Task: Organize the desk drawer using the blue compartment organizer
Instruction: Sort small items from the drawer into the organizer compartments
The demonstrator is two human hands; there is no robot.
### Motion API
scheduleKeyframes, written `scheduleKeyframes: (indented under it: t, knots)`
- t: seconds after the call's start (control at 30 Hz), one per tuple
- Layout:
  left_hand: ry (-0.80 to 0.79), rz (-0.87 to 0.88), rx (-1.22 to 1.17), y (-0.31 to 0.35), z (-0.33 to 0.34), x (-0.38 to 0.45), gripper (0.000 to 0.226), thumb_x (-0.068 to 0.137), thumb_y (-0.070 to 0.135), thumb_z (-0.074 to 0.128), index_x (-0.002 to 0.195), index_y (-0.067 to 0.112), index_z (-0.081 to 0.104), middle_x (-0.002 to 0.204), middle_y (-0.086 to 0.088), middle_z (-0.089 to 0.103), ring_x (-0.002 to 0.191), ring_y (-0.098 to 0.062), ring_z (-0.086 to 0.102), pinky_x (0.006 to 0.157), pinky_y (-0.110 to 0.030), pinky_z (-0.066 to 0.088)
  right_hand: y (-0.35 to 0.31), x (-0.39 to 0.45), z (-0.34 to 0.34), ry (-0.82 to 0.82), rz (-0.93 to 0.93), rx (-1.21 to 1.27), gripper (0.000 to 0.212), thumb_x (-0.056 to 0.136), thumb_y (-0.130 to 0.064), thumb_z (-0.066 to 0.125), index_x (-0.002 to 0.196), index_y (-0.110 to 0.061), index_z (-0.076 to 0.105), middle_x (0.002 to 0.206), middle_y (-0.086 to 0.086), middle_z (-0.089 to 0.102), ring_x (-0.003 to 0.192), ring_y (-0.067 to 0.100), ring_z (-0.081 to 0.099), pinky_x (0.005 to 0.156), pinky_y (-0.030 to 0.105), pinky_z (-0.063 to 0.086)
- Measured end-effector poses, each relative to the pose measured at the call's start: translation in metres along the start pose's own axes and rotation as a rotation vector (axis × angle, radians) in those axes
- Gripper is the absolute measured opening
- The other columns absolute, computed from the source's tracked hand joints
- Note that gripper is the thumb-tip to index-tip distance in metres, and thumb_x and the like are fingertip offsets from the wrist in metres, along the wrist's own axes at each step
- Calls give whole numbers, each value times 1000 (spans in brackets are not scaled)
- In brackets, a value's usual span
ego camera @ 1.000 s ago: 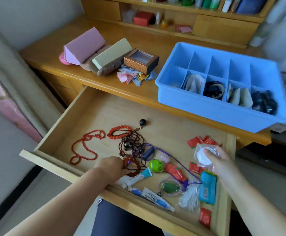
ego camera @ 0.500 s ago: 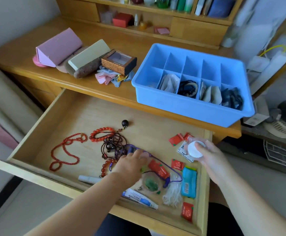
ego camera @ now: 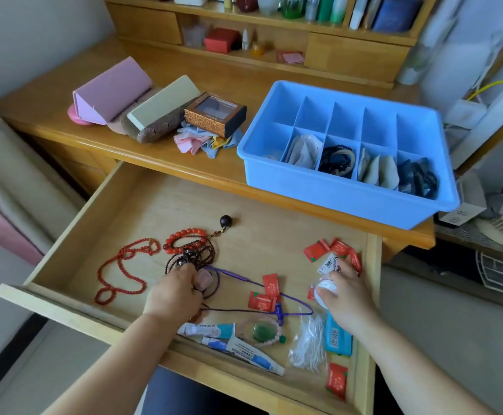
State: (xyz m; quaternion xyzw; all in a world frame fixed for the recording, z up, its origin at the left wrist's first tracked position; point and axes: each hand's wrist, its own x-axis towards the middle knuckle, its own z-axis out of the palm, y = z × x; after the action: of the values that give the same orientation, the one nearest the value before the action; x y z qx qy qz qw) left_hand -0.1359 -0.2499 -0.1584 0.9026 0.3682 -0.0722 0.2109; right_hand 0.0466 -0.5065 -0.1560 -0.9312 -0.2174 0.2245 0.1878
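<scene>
The open wooden drawer (ego camera: 142, 205) holds red bead strings (ego camera: 124, 265), dark bead bracelets (ego camera: 196, 253), a purple cord (ego camera: 244, 280), red sachets (ego camera: 331, 248), ointment tubes (ego camera: 238, 345), a green-stone bracelet (ego camera: 262, 332) and a blue pack (ego camera: 338, 339). My left hand (ego camera: 175, 292) is curled round small items beside the dark beads, a pink piece showing between its fingers. My right hand (ego camera: 344, 298) holds a small white round container (ego camera: 323, 290) near the drawer's right side. The blue compartment organizer (ego camera: 346, 193) stands on the desk, its front compartments holding pouches and dark bands.
On the desk's left lie a pink box (ego camera: 109, 91), a pale green box (ego camera: 163, 103), a brown windowed box (ego camera: 214, 113) and crumpled cloths (ego camera: 202, 142). Shelves with bottles and a red box (ego camera: 220, 40) rise behind. A wire rack (ego camera: 501, 274) stands to the right.
The view shifted right and down. My left hand moved up from the green clip and tubes to the dark beads and closed on small items. My right hand kept the white container.
</scene>
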Motion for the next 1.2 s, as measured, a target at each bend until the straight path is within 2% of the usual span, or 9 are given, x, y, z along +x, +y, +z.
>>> scheduleKeyframes:
  t: [0.2,0.3,0.47,0.63,0.73,0.83,0.93,1.03,1.2]
  knots:
    - [93,-16,-16,0,2,5,12,82,20,56,93,22,50,98,2,46,83,-17,46,62,-27,35,-14,-5,13,-138,-140,-129,29,95,-28,51,121,-16,56,160,3,5,147,19,3,115,27,13]
    - [106,51,-9,3,5,4,8,85,20,53,94,22,54,100,3,48,81,-15,48,57,-24,32,-15,-13,20,-185,-278,-167,26,95,-24,48,118,-16,54,151,0,32,147,18,5,111,24,17]
    - [144,102,-29,6,1,0,7,86,16,53,89,21,57,96,2,53,79,-14,49,52,-20,31,-18,-26,18,-193,-431,-191,21,91,-21,50,109,-14,56,115,0,57,113,18,49,83,26,33]
    - [195,354,-297,49,-9,-13,14,85,4,60,93,14,66,89,8,58,77,-9,57,69,-25,51,-26,-19,0,-35,-96,437,22,90,-22,61,112,-17,62,111,-6,60,106,12,55,90,26,43]
    - [-90,326,-571,101,-12,-22,16,91,20,61,106,19,63,90,14,63,79,2,60,73,-13,49,-41,-11,-19,-138,93,992,22,89,-15,63,111,-11,65,99,5,70,89,17,64,77,26,50]
    - [-355,254,-925,141,-15,-25,17,94,20,57,109,12,60,88,1,69,80,-8,66,75,-27,54,-56,-9,-36,-178,88,1213,23,87,-15,63,108,-7,66,95,15,67,84,27,55,79,37,41]
    - [-300,210,-1017,149,-26,-23,8,92,12,58,98,10,64,83,-7,72,73,-18,69,75,-37,58,-65,-7,-50,-161,-16,1033,25,89,-23,63,111,-11,65,86,9,65,70,19,56,68,29,44]
    - [-235,274,-1025,145,-39,-17,8,89,15,65,94,10,63,71,-2,70,63,-13,66,61,-24,54,-72,-8,-70,-54,-146,829,23,83,-31,70,106,-32,65,86,-3,67,70,7,65,63,22,52]
    - [-16,352,-952,140,-60,-11,53,72,52,69,81,3,55,58,-9,62,45,-12,53,47,-25,42,-93,-10,-100,89,-358,582,16,83,-34,69,96,-42,63,75,4,68,64,17,65,65,35,52]
